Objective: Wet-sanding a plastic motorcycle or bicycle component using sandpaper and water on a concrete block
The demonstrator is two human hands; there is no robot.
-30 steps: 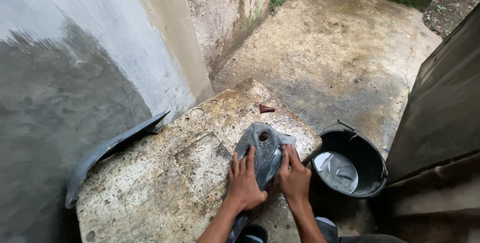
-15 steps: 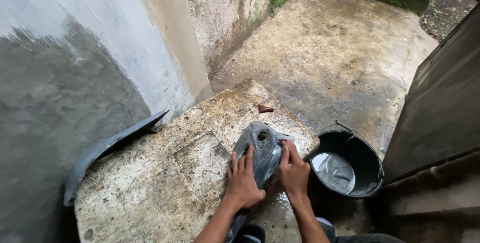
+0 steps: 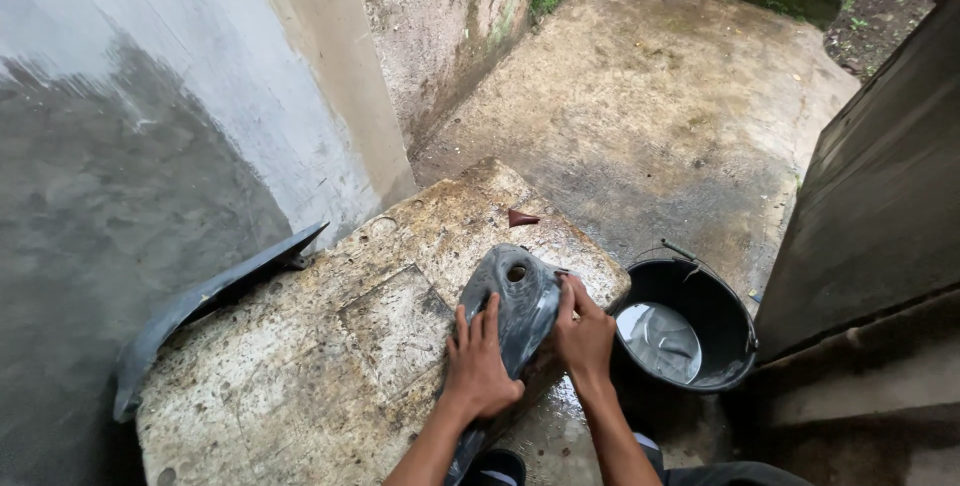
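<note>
Both hands press flat on a dark grey plastic panel (image 3: 515,301) that lies on a stained concrete slab surface (image 3: 300,366), near its right front edge. The panel is curved, wet-looking, with a round hole near its upper end; its lower end runs down off the slab toward the person's knees.

Left hand (image 3: 480,366) lies palm-down on the panel's left side, fingers spread and pointing up. Right hand (image 3: 583,331) sits on the panel's right edge, fingers laid over it, thumb side toward the middle. The hands are apart, the panel's middle showing between them; neither is closed round it, both rest or push on it.

Just right of the slab, on the ground, stands a black bucket (image 3: 735,321) with a wire handle and some water or a pale thing inside, can't tell which. A small reddish-brown piece (image 3: 521,217) lies on the slab's far edge. A second long dark curved panel (image 3: 200,306) leans at the slab's left side against the grey wall (image 3: 120,146). Wet concrete floor (image 3: 660,106) beyond.
</note>
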